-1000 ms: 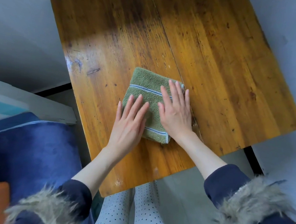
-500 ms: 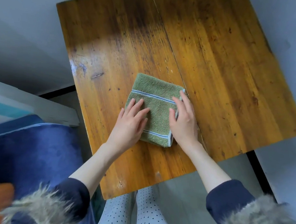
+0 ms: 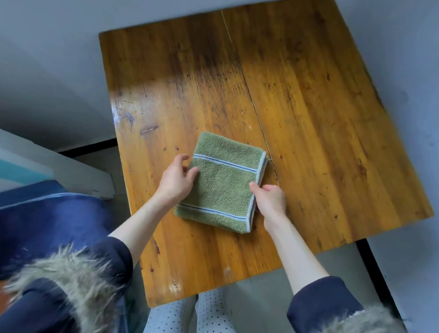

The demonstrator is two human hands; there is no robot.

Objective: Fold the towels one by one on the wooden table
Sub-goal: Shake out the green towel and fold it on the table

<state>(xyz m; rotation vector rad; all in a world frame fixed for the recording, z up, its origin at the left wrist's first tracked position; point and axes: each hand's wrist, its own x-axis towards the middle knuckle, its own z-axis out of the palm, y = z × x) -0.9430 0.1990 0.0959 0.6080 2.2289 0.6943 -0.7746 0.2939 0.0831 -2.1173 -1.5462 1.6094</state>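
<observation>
A green terry towel with pale blue-and-white stripes (image 3: 223,182), folded into a thick rectangle, is laid flat on the worn, glossy orange-brown wooden tabletop (image 3: 320,116), a little towards its near left part, with its right edge just beside the seam that runs across the boards. Two striped bands are seen across the folded face, one near the far end and one near the close end, and a pale hem is stacked along the right side.

The towel is gripped at both sides by the hands. The left hand (image 3: 177,180) is curled round the left edge, thumb on top and fingers tucked at the side. The right hand (image 3: 270,198) is clamped on the right, hemmed edge, the thumb pressed onto the upper face; its fingers are hidden beneath the hand.

Dark navy sleeves with grey fur cuffs (image 3: 70,283) are seen at the forearms, and dotted pale trousers (image 3: 197,323) below the table's near edge. A deep blue cushioned seat (image 3: 27,225) is placed to the left, against the grey wall (image 3: 39,49).
</observation>
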